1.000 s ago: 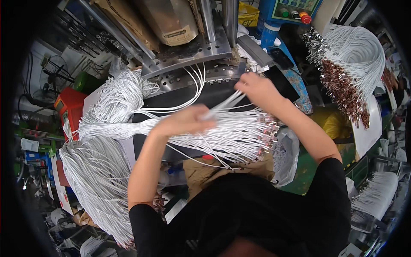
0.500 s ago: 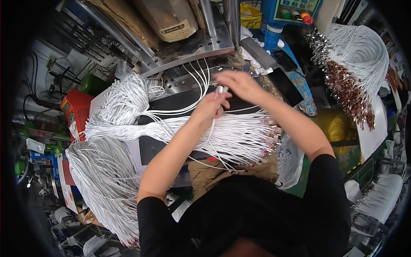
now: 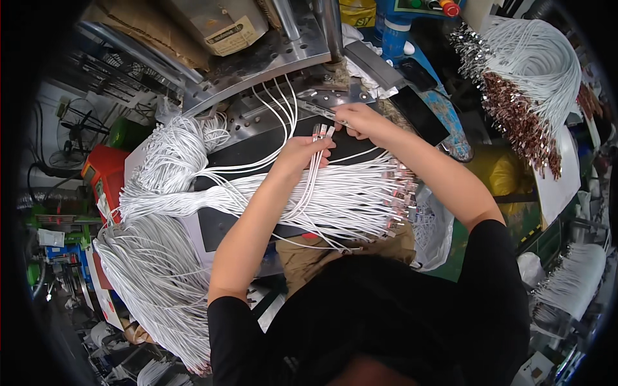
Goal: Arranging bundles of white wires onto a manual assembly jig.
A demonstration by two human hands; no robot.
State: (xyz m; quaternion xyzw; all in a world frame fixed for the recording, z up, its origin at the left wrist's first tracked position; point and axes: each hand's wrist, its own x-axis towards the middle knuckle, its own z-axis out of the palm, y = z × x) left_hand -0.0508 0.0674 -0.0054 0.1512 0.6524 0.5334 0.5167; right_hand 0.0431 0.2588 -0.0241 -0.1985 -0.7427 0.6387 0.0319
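Change: both hands have drawn together at 12 o'clock of the view since a second ago, when the right hand was stretched out toward 1 o'clock with a cable pulled long between the two; now they meet close under the metal plate, which I judge to mean the cable ends are being presented to the fixture.
Far left: a red box [image 3: 106, 174] sits at 9 o'clock, half hidden by loose white loops.
Hanging bundle: a thick hank of white cables [image 3: 154, 283] drapes off the desk [image 3: 222, 222] edge toward 7 o'clock.
Left hand: left hand [image 3: 302, 153] lies palm-down on the strands, fingers closed around a few cable ends [image 3: 320, 132] whose small metal connectors stick up past the fingertips.
Spread cables: a fan of cables with connectors [image 3: 360, 199] lies across the dark desk top, connectors toward 3 o'clock, right beneath both forearms.
Right hand: right hand [image 3: 360, 121] is just beside the left, fingers pinched together on something thin; what exactly I cannot tell.
Fixture: perforated metal plate [image 3: 283, 55] at 12 o'clock, touching distance above the hands.
Far right: a second finished bundle [image 3: 528, 83] with brown connector ends hangs at 2 o'clock, well apart.
In the way: the fanned strands crowd the wrists.
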